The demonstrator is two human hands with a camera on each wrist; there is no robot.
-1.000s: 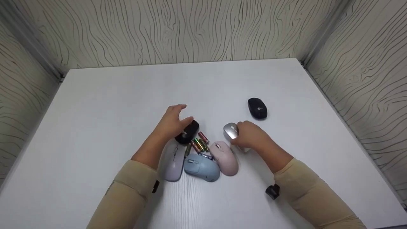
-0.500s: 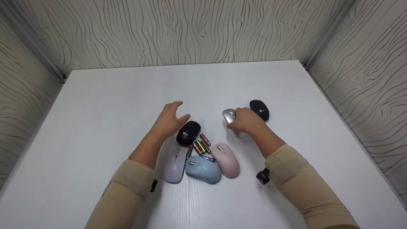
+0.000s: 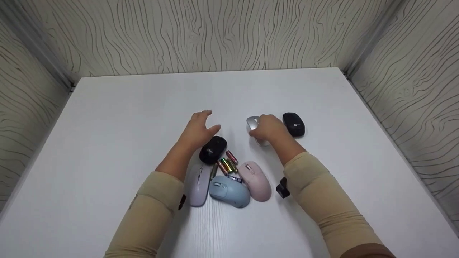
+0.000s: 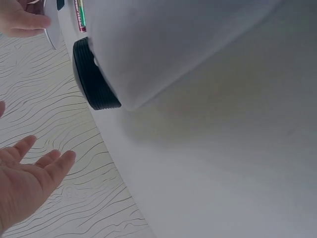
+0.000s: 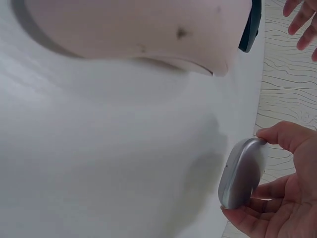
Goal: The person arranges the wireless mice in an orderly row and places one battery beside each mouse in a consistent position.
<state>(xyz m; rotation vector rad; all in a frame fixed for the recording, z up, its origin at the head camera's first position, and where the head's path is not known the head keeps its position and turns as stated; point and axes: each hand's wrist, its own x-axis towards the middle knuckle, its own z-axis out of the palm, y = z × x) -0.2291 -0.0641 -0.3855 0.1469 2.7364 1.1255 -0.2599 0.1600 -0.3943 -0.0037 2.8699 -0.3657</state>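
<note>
My right hand [image 3: 269, 127] grips a silver computer mouse [image 3: 253, 123] by its sides; in the right wrist view the silver mouse [image 5: 243, 173] sits between thumb and fingers, raised off the table. My left hand [image 3: 198, 132] hovers with thumb and fingers spread, just behind a black mouse [image 3: 213, 150], and holds nothing. Several AA-size batteries [image 3: 227, 165] lie in the middle, ringed by that black mouse, a lilac mouse [image 3: 199, 186], a light blue mouse [image 3: 230, 191] and a pink mouse [image 3: 255, 181].
A second black mouse [image 3: 294, 124] lies to the right of my right hand. All of it is on a white table [image 3: 125, 107], enclosed at the back and sides by wood-grain panels [image 3: 200, 36].
My right hand has carried the silver mouse away from beside the pink mouse, toward the back and slightly left. My left hand has shifted slightly farther back, uncovering more of the black mouse.
</note>
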